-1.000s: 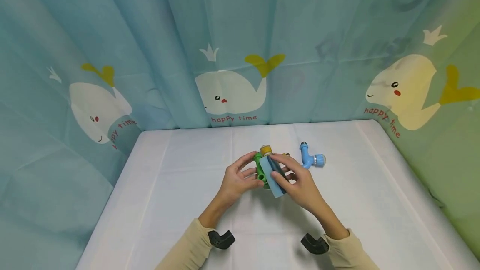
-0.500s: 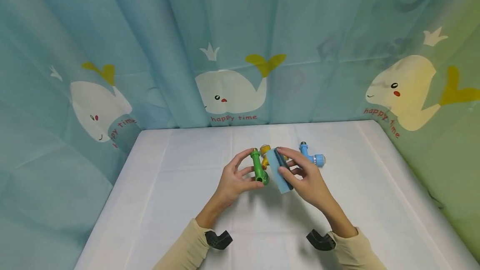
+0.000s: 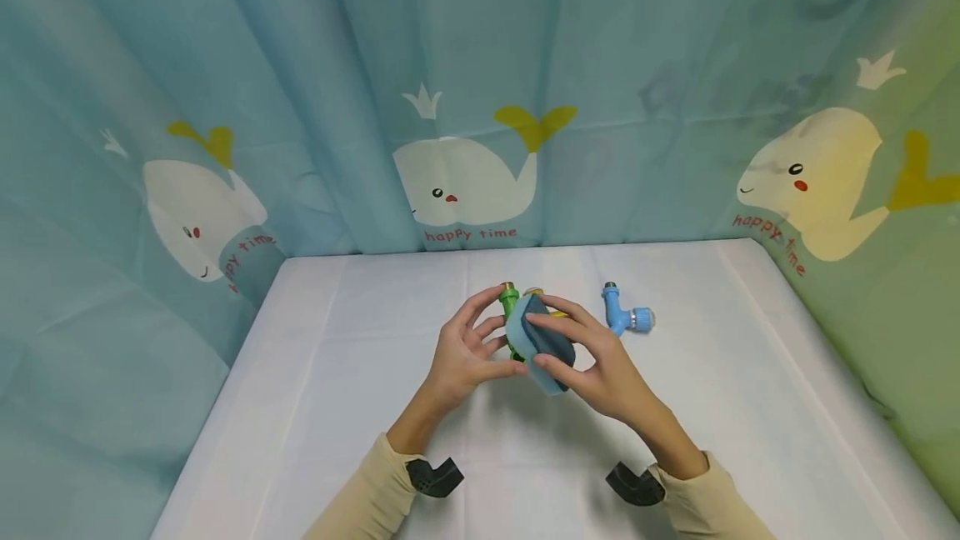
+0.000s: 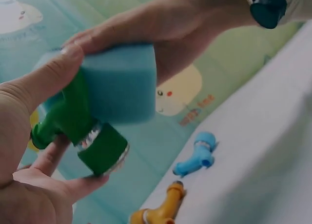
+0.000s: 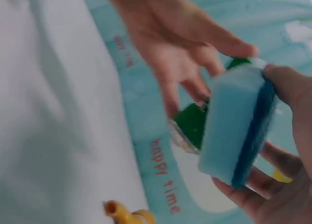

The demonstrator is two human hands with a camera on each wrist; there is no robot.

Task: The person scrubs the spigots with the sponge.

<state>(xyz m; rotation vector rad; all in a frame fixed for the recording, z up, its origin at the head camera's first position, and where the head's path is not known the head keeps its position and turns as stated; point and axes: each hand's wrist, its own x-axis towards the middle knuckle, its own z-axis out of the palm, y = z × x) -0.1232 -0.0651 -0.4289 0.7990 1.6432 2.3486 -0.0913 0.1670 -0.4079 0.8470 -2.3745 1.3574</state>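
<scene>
My left hand holds a green tap between thumb and fingers, above the table. My right hand grips a sponge, light blue with a dark blue scouring layer. In the head view the sponge looks bent and covers much of the tap. Its light blue side lies against the tap's body in the left wrist view. The tap's round green knob shows beside the sponge in the right wrist view.
On the white table behind the hands lie a light blue tap and a yellow tap, the latter mostly hidden in the head view. A curtain with whale prints hangs along the table's back edge. Black cuff devices sit at both wrists.
The sponge first shifted right, away from the green tap, then came back left over it and now looks bent. The left hand has risen slightly with the tap.
</scene>
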